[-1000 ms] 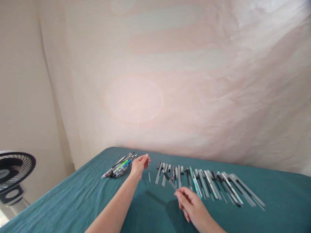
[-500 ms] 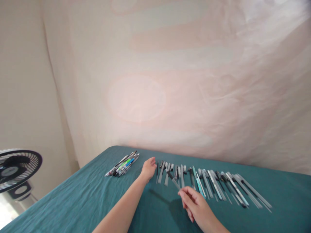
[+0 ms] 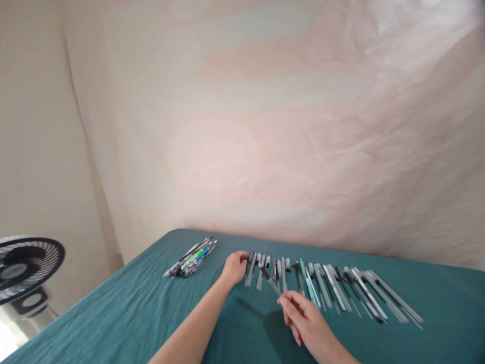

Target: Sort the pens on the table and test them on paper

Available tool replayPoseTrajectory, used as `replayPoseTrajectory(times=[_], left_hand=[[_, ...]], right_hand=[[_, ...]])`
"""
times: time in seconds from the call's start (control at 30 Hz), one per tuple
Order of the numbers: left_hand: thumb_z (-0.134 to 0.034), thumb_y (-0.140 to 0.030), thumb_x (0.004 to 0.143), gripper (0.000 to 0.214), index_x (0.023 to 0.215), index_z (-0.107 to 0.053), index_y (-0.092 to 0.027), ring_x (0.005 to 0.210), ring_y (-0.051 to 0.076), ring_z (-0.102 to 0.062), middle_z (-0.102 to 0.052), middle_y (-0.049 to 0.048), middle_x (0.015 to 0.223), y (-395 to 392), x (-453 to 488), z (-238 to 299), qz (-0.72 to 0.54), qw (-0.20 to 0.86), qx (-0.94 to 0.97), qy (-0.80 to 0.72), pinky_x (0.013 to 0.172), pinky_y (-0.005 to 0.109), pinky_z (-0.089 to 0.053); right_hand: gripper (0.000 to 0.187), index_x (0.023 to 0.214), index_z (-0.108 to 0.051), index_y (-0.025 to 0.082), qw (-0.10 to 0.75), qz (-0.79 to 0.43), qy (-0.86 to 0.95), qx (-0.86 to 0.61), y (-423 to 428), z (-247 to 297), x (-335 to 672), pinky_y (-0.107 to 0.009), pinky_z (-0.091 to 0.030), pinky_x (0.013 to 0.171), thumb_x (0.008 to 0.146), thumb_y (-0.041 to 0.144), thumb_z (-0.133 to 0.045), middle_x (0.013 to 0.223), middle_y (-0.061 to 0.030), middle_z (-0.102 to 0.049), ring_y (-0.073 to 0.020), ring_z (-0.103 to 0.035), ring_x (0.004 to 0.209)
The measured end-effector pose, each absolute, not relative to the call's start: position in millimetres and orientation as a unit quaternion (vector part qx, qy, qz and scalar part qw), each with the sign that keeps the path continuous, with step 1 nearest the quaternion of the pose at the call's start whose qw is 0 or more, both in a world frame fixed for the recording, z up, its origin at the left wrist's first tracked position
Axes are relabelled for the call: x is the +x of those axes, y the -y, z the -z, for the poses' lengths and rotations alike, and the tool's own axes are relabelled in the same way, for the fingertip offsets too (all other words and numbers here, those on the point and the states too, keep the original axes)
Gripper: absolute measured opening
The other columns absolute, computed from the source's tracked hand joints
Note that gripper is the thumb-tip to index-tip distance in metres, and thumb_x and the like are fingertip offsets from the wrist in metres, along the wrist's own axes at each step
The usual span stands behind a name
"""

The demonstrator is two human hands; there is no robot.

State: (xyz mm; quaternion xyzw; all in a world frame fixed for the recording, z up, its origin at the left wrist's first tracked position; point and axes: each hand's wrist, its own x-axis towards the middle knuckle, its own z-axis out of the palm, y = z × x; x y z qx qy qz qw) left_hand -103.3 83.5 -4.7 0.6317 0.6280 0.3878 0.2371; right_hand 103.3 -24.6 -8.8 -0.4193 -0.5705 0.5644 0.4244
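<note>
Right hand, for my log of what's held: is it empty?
No, the right hand pinches a slender pen whose dark end points away from the person.

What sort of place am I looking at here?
Probably a makeshift indoor workspace, perhaps in a home: a green cloth spread over what looks like a table, a wrinkled sheet hanging behind, and a fan at the left.

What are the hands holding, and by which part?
Right hand: a pen, by its near end. Left hand: at the left end of the pen row; whether it grips anything can't be told.
</note>
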Motion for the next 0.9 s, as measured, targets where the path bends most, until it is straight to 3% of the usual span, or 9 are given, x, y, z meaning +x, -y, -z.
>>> replayPoseTrajectory(times=[0.2, 0.37, 0.53, 0.77, 0.9], left_hand=[[-0.050, -0.026, 0.074, 0.024, 0.091, -0.064, -0.015, 0.088, 0.019, -0.057, -0.065, 0.0089, 0.094, -73.4, -88.1, -21.1, -0.394, 0.267, 0.635, -0.609, 0.078, 0.026, -0.039], [-0.041, -0.049, 0.078, 0.043, 0.079, -0.066, -0.015, 0.053, 0.012, -0.051, -0.066, 0.0049, 0.071, -40.3, -50.2, -47.6, -0.330, 0.397, 0.686, -0.513, 0.049, 0.021, -0.037], [-0.043, -0.050, 0.076, 0.040, 0.089, -0.061, -0.016, 0.047, 0.007, -0.043, -0.065, 0.0052, 0.085, -18.2, -23.9, -53.7, -0.313, 0.522, 0.668, -0.428, 0.041, 0.018, -0.031], [-0.034, -0.045, 0.080, 0.041, 0.092, -0.059, -0.014, 0.052, 0.008, -0.044, -0.062, 0.0039, 0.077, -51.3, -55.9, -49.0, -0.373, 0.398, 0.654, -0.524, 0.047, 0.018, -0.031], [-0.044, -0.036, 0.076, 0.031, 0.064, -0.062, -0.014, 0.059, 0.013, -0.049, -0.057, 0.0015, 0.058, -73.7, -100.2, -37.9, -0.357, 0.276, 0.657, -0.604, 0.055, 0.021, -0.030]], right_hand=[[0.040, 0.080, -0.049, 0.019, 0.454, -0.585, 0.527, -0.418, 23.1, 8.8, 103.8, -0.015, -0.026, 0.028, 0.074, 0.058, -0.045, 0.052, 0.0076, -0.044, -0.0033, -0.031, 0.030], [0.041, 0.081, -0.049, 0.019, 0.493, -0.595, 0.479, -0.416, 22.7, 5.1, 104.7, -0.016, -0.026, 0.028, 0.073, 0.059, -0.047, 0.052, 0.0079, -0.043, -0.0036, -0.031, 0.031], [0.041, 0.081, -0.049, 0.019, 0.479, -0.599, 0.502, -0.400, 20.9, 8.5, 105.5, -0.016, -0.025, 0.028, 0.073, 0.059, -0.048, 0.051, 0.0086, -0.042, -0.0030, -0.029, 0.030], [0.045, 0.074, -0.051, 0.017, 0.428, -0.569, 0.570, -0.410, 23.8, 9.5, 103.3, -0.016, -0.022, 0.028, 0.075, 0.061, -0.041, 0.049, 0.0072, -0.044, -0.0035, -0.030, 0.029], [0.045, 0.072, -0.051, 0.017, 0.425, -0.564, 0.576, -0.412, 26.0, 7.4, 103.3, -0.015, -0.022, 0.029, 0.077, 0.060, -0.039, 0.050, 0.0067, -0.045, -0.0029, -0.031, 0.029]])
